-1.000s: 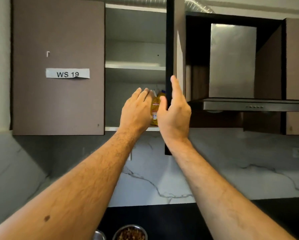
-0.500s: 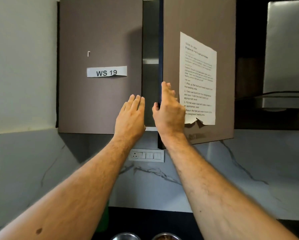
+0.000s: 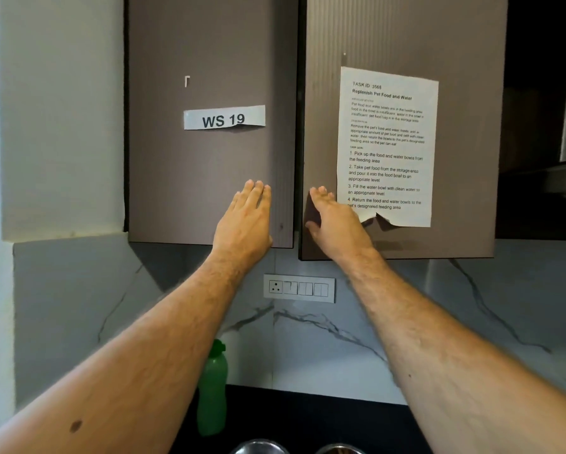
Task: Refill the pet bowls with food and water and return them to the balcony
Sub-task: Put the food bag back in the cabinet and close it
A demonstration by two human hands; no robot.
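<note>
On counter, upright green bottle (image 3: 212, 388)

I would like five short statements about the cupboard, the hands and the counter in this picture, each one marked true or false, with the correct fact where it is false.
1. The left hand lies flat on the left door. True.
2. The right hand holds a bottle. False: it presses on the right door, fingers straight, holding nothing.
3. The strip on the left door reads "WS 19". True.
4. The sheet on the right door is whole. False: its bottom edge is torn.
5. The green bottle lies on its side. False: it stands upright on the dark counter.
</note>
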